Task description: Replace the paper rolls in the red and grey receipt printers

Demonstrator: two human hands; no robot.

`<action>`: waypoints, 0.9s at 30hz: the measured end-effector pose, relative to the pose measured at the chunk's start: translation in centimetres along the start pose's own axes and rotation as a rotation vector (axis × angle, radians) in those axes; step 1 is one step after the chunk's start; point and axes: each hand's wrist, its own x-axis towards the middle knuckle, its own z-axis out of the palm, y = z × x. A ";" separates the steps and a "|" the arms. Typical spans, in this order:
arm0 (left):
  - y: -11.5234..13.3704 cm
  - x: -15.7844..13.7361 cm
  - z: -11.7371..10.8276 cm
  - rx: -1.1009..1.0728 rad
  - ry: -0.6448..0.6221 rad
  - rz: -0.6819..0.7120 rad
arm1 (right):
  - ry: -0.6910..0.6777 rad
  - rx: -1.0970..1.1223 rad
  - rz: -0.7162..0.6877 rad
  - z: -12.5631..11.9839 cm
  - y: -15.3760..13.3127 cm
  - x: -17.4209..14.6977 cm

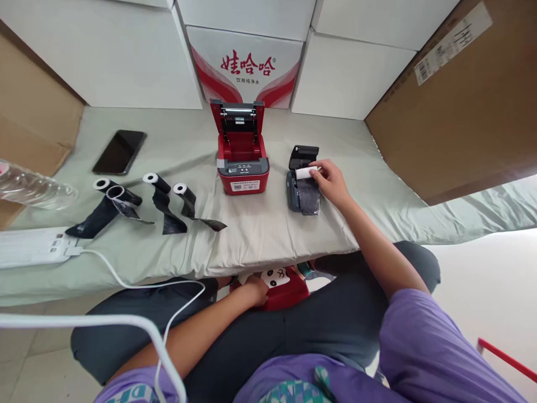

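My right hand (329, 180) reaches over the cloth-covered surface, its thumb and fingers pinching the end of a small white roll (306, 172). That roll sits in a small dark portable printer (293, 193) whose lid (304, 152) is flipped up. A dark, glossy strip (310, 198) drapes over the printer's front. Down between my legs, my left hand (255, 290) has its fingers curled at a red stool (289, 294) with a white cartoon face on it. Left of the small printer stands a red label printer (245, 182), lid raised, its red bay visible.
Several black rolls (156, 182) with loose tails lie at left, near a phone (119, 152), a plastic bottle (36, 187) and a white power strip (36, 246). Its white cable (121, 284) crosses my lap. White boxes (247, 61) line the back; a brown carton (465, 112) stands right.
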 end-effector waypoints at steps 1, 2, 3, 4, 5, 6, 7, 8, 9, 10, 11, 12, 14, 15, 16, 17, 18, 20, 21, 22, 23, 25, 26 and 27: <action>0.0 0.1 0.1 -0.002 0.006 0.003 | 0.004 0.007 0.004 0.1 0.1 -0.1; 0.1 0.2 0.1 -0.001 0.000 0.012 | 0.011 0.014 0.008 0.1 0.2 -0.1; 0.1 0.4 0.2 0.002 -0.016 0.020 | 0.019 0.019 0.013 0.2 0.3 -0.2; 0.2 0.5 0.2 0.006 -0.037 0.027 | 0.028 0.019 0.020 0.3 0.4 -0.3; 0.3 0.7 0.2 0.010 -0.057 0.031 | 0.037 0.012 0.028 0.4 0.5 -0.3; 0.4 0.8 0.2 0.014 -0.073 0.031 | 0.043 -0.001 0.036 0.5 0.5 -0.4; 0.4 0.9 0.2 0.016 -0.086 0.030 | 0.043 -0.017 0.044 0.6 0.5 -0.5; 0.5 1.0 0.2 0.017 -0.091 0.026 | 0.044 -0.035 0.047 0.7 0.5 -0.5; 0.4 1.1 0.2 0.019 -0.094 0.025 | 0.048 -0.050 0.046 0.7 0.5 -0.6; 0.4 1.1 0.2 0.021 -0.094 0.024 | 0.057 -0.064 0.039 0.7 0.4 -0.7; 0.4 1.1 0.2 0.024 -0.095 0.022 | 0.070 -0.074 0.026 0.6 0.2 -0.8; 0.3 1.1 0.2 0.026 -0.097 0.020 | 0.085 -0.083 0.008 0.5 0.1 -0.8; 0.3 1.0 0.1 0.028 -0.099 0.021 | 0.089 -0.100 -0.025 0.2 -0.3 -1.0; 0.3 0.9 0.0 0.030 -0.102 0.023 | 0.064 -0.113 -0.035 0.0 -0.4 -1.0; 0.3 0.8 -0.1 0.032 -0.107 0.025 | 0.023 -0.130 -0.044 -0.1 -0.6 -1.1; 0.3 0.8 -0.2 0.035 -0.111 0.025 | -0.027 -0.152 -0.051 -0.3 -0.8 -1.1; 0.3 0.7 -0.2 0.037 -0.114 0.025 | -0.078 -0.177 -0.058 -0.5 -0.9 -1.2; 0.4 0.6 -0.4 0.039 -0.121 0.021 | -0.142 -0.220 -0.075 -0.8 -1.2 -1.2; 0.4 0.5 -0.5 0.040 -0.124 0.021 | -0.137 -0.232 -0.091 -1.0 -1.3 -1.1; 0.4 0.5 -0.5 0.040 -0.126 0.022 | -0.108 -0.238 -0.115 -1.1 -1.3 -1.1; 0.5 0.5 -0.6 0.041 -0.130 0.025 | -0.069 -0.243 -0.145 -1.2 -1.3 -1.0; 0.5 0.4 -0.6 0.046 -0.135 0.030 | -0.005 -0.261 -0.202 -1.3 -1.1 -0.8; 0.5 0.4 -0.7 0.045 -0.135 0.033 | 0.005 -0.282 -0.219 -1.3 -1.0 -0.7; 0.5 0.4 -0.7 0.044 -0.134 0.036 | 0.001 -0.310 -0.223 -1.3 -0.8 -0.6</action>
